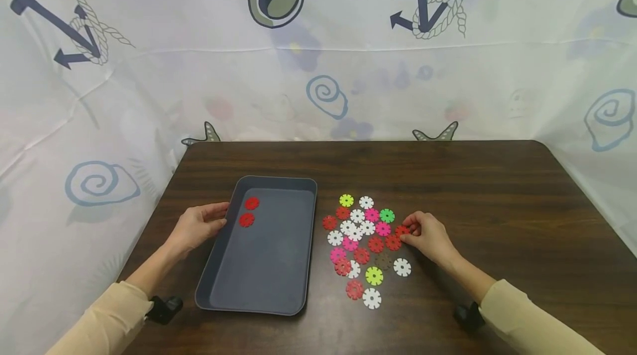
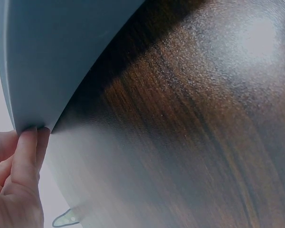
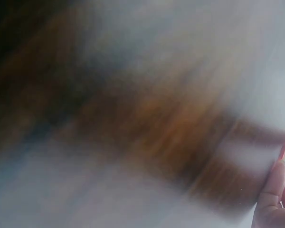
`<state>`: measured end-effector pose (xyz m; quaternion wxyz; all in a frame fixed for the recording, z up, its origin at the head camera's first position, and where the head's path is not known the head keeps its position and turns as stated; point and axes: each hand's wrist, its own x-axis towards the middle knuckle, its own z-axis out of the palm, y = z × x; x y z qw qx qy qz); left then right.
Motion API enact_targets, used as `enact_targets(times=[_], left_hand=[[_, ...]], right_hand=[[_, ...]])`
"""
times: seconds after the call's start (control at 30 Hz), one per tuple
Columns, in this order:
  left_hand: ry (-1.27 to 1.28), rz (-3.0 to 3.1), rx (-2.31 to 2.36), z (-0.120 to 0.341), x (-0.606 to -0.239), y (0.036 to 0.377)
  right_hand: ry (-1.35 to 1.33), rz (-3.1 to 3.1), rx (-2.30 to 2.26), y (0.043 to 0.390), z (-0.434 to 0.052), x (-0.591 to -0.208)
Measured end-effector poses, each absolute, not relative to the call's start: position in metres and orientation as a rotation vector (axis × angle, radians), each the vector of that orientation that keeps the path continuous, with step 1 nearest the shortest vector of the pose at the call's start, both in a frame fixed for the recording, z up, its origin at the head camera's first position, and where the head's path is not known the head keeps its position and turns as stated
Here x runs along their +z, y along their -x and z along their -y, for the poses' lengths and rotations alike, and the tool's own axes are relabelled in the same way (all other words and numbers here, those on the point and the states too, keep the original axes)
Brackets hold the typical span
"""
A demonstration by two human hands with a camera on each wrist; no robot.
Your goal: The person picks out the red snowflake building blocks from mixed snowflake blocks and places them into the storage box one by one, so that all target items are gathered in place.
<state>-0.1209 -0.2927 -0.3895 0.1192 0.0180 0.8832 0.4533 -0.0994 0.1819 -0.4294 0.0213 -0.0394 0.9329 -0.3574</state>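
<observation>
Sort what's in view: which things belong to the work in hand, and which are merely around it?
Apparently belonging:
gray tray, left grip at its rim
two red discs inside
red disc in right grip
mixed discs beside the tray, probably the supply

Merely around:
table
patterned cloth
black gadgets at both wrists

One tray [image 1: 264, 269] is at the left fingers [image 1: 215, 209], with two red discs [image 1: 246, 219] in it. Around the right fingers [image 1: 417, 218] there are eight more red discs, one of them pinched, plus four pink discs [image 1: 382, 228], two yellow discs [image 1: 374, 276], one green disc [image 1: 387, 215], one brown disc [image 1: 384, 260] and, some overlapping, about nine white discs [image 1: 402, 267].
</observation>
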Motion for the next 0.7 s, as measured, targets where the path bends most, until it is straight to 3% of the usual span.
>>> enact_targets(times=[0.7], left_hand=[[-0.060, -2.582, 1.339, 0.2916, -0.3877, 0.1193]], right_hand=[[0.169, -2.936, -1.143, 0.0990, -0.1835, -0.4299]])
